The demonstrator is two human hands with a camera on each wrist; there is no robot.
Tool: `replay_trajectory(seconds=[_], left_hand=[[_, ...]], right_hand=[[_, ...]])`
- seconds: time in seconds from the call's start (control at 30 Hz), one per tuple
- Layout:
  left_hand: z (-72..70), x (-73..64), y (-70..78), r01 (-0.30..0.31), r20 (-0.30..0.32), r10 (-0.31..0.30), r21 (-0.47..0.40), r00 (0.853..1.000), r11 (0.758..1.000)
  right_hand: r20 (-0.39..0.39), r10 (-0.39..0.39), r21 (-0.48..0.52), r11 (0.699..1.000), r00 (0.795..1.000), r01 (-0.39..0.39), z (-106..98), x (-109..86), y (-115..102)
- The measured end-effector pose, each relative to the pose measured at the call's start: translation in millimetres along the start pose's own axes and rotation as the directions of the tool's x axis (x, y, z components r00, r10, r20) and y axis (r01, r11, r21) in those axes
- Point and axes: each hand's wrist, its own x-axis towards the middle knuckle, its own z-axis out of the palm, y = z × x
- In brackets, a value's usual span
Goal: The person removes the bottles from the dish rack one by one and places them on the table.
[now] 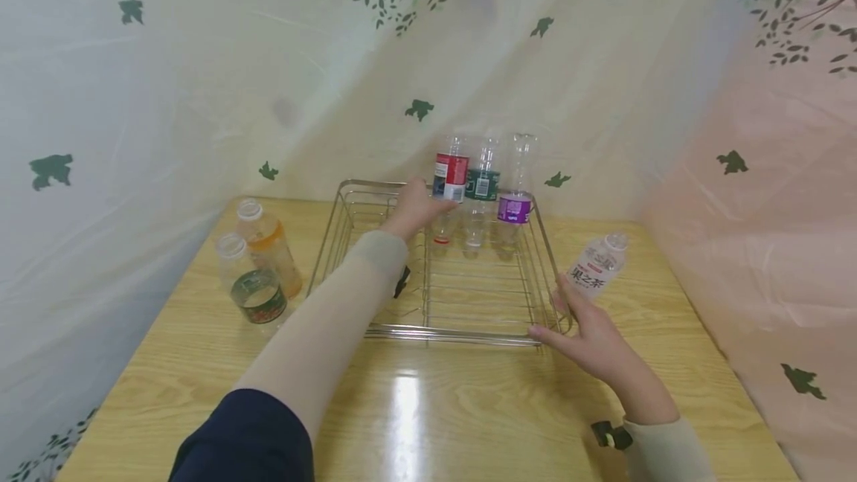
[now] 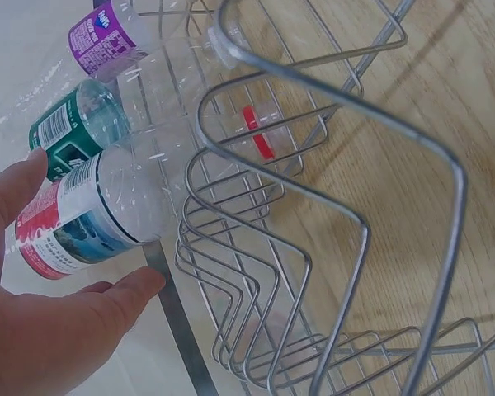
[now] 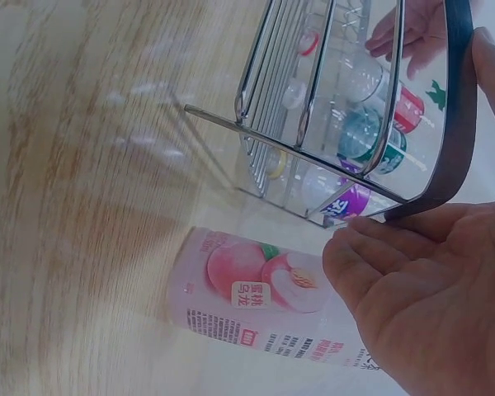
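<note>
Three clear plastic bottles lean upside down along the back of a wire basket (image 1: pixel 462 335): one with a red label (image 1: pixel 451 177), one with a green label (image 1: pixel 482 184), one with a purple label (image 1: pixel 514 209). My left hand (image 1: pixel 418 210) is at the red-labelled bottle. The left wrist view shows its thumb and fingers spread to either side of that bottle. My right hand (image 1: pixel 592 337) holds the basket's front right corner, thumb at the front rim and fingers at the right side. Beside those fingers stands a peach drink bottle (image 3: pixel 256 289).
Left of the basket stand a bottle with an orange band (image 1: pixel 268 240) and a bottle with a dark green label (image 1: pixel 257 296). The wooden table (image 1: pixel 469 407) meets a patterned curtain (image 1: pixel 321 95) at the back and sides.
</note>
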Motion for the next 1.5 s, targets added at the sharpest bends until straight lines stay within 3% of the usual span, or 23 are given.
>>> replay_trajectory(seconds=[0.63, 0.87, 1.23, 1.5], left_hand=[[8.3, 10.0, -3.8, -0.026, 0.003, 0.026, 0.017, 1.000, 1.000], [16.0, 15.9, -3.7, -0.088, -0.001, 0.088, 0.014, 0.996, 0.996], [23.8, 18.9, -2.0, -0.131, -0.022, 0.131, -0.009, 0.991, 0.991], [26.5, 30.4, -3.9, -0.122, -0.026, 0.122, 0.003, 0.992, 0.993]], right_hand=[[-0.010, -0.003, 0.000, 1.000, 1.000, 0.004, 0, 0.4, 2], [-0.005, -0.002, 0.017, 1.000, 1.000, 0.002, 0, -0.6, 1], [-0.013, 0.003, 0.015, 1.000, 1.000, -0.002, 1, -1.2, 0], [-0.018, 0.007, 0.001, 1.000, 1.000, -0.007, 1, 0.1, 2]])
